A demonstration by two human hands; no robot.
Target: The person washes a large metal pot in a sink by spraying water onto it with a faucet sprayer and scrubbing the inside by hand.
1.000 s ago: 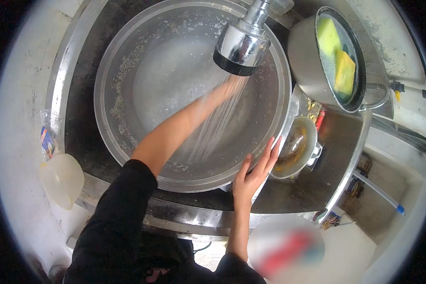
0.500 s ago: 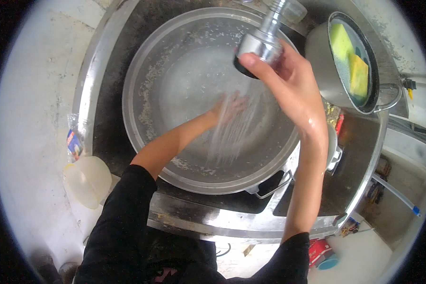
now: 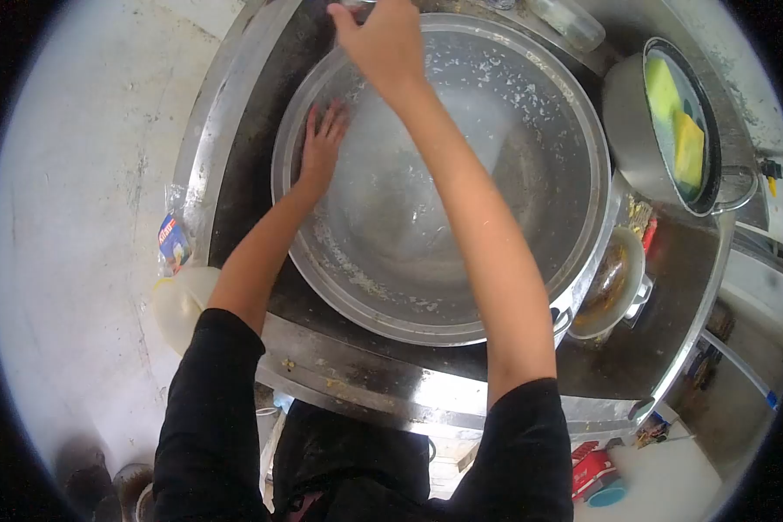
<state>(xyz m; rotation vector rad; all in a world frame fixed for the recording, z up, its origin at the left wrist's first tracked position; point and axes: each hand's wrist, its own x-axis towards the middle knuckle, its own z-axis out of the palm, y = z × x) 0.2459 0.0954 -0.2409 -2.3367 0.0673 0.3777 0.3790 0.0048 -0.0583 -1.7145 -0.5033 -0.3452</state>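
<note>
A large round metal basin sits in the sink, with white bits stuck to its inner wall and cloudy water at its bottom. My left hand lies against the basin's left inner wall, fingers spread, holding nothing. At the top edge of the view my right hand is closed round the faucet head; only a sliver of metal shows between thumb and palm, and the fingertips are cut off. No clear spray can be seen.
Right of the basin stands a metal pot holding water and yellow-green sponges. A dirty bowl lies below it. At left are a plastic packet and a pale plastic container. A clear bottle lies behind.
My right hand went from the basin's rim to the faucet head, then moved left and up with it. My left hand moved from the basin's middle to its left wall. The view shifted too.
</note>
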